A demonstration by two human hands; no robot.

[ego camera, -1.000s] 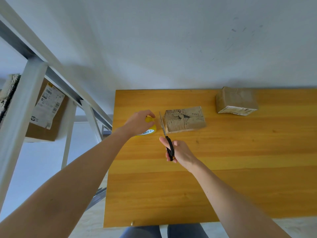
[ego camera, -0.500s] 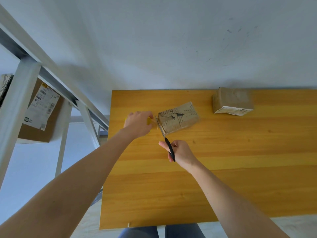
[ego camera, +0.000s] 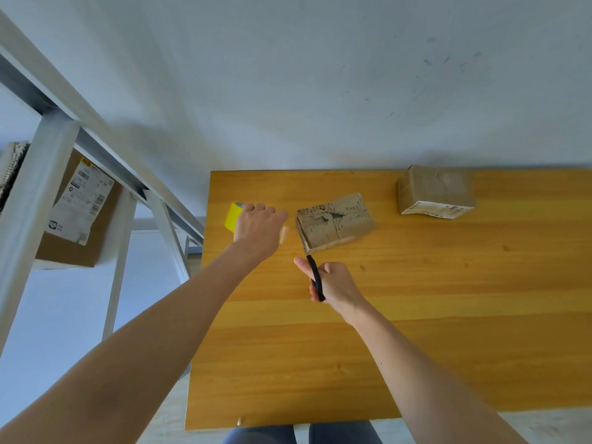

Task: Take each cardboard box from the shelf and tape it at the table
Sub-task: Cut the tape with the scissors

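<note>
**Torn cardboard box on the table, both hands beside it**

We see a small cardboard box (ego camera: 334, 221) lying flat on the wooden table (ego camera: 416, 315), skewed to the table's edges. Its top face is torn and scuffed, with a dark rip near the middle and faint printed marks.

Just left of the box, our left hand (ego camera: 258, 230) reaches out palm down, its grip wrapped over a yellow tape roll (ego camera: 233, 216); a blurred strip runs from the hand toward the box. Just in front of the box, our right hand (ego camera: 333, 282) has its grip clenched on black-handled scissors (ego camera: 315, 277), whose tip reaches the box's near left corner.

Well to the right of the box, a second taped box (ego camera: 434, 192) sits at the table's far edge. Far left of the box, a labelled carton (ego camera: 77, 213) rests on the white shelf (ego camera: 38, 174).
</note>
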